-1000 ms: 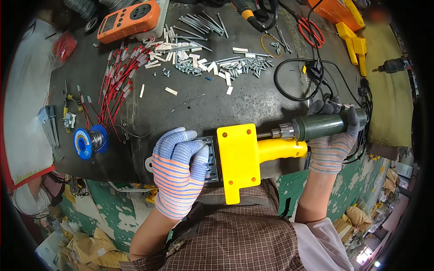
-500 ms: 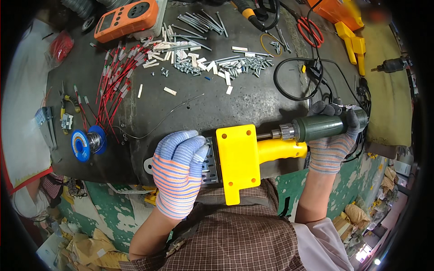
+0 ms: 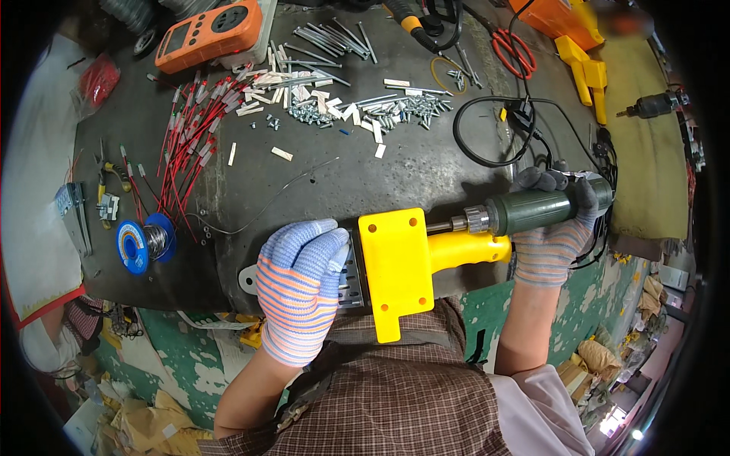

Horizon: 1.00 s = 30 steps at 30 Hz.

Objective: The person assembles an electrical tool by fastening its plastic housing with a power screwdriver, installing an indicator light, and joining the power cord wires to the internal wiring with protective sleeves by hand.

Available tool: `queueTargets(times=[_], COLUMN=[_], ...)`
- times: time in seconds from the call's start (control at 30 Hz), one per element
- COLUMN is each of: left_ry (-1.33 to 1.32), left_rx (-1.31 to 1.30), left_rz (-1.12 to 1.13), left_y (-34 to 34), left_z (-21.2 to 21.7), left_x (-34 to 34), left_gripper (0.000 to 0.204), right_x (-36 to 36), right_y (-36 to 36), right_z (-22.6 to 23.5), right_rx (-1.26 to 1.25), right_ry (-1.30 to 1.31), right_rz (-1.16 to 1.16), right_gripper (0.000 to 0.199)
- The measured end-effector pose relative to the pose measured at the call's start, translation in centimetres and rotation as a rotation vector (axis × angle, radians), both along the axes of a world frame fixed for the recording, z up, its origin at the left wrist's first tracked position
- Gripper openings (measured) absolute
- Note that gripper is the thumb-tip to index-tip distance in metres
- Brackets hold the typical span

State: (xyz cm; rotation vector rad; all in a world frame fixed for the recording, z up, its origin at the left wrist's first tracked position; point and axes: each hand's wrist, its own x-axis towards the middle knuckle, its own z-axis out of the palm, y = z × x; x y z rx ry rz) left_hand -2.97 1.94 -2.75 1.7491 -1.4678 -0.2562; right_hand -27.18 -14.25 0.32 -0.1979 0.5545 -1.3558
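Note:
My left hand [image 3: 300, 289], in a striped knit glove, is closed round a perforated metal part [image 3: 350, 281] joined to a yellow plastic housing [image 3: 397, 262]. The housing has a flat face with holes at its corners and a yellow handle [image 3: 468, 252] pointing right. My right hand [image 3: 555, 239], gloved with dark fingertips, grips a green electric screwdriver [image 3: 532, 210]. It lies level just above the handle, chuck toward the left. Its bit [image 3: 439, 226] reaches the housing's right edge, and the tip is hidden there.
Beyond my hands lie loose screws [image 3: 414, 112], white strips [image 3: 281, 153], long bolts [image 3: 331, 39] and red wires [image 3: 186, 144]. A solder spool [image 3: 134, 247] and pliers [image 3: 103, 178] are at left. A black cable [image 3: 464, 144] loops near the screwdriver. Another yellow housing [image 3: 584, 72] sits far right.
The whole view has shifted slightly, with things a little further left. Both hands keep their holds, and the screwdriver stays at the housing's edge.

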Motion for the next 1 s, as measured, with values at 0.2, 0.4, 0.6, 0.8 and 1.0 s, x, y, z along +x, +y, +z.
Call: queueTargets(times=[0.2,0.4,0.6,0.8,1.0], left_ry=[0.039,0.047,-0.380,-0.434,-0.441], left_rx=[-0.027,0.027,0.326,0.269,0.286], left_rz=[0.013,-0.093,-0.390,-0.355,-0.298], left_y=[0.2,0.3,0.7,3.9,8.4], left_z=[-0.2,1.7,3.6,4.9,5.2], left_x=[-0.2,1.1,1.9,3.0,4.4], left_gripper=[0.015,0.032,0.086,0.079,0.088], right_x=[0.6,-2.3,-11.3,-15.8,-11.0], right_y=[0.3,-0.6,-6.3,-9.9,-7.9], right_z=[0.3,2.8,5.5,0.7,1.4], right_rx=[0.021,-0.003,0.026,-0.180,-0.893], right_ry=[0.014,0.093,0.999,2.513,2.426], right_rz=[-0.049,-0.051,0.285,0.309,-0.076], right_gripper=[0.023,0.025,0.033,0.074,0.032])
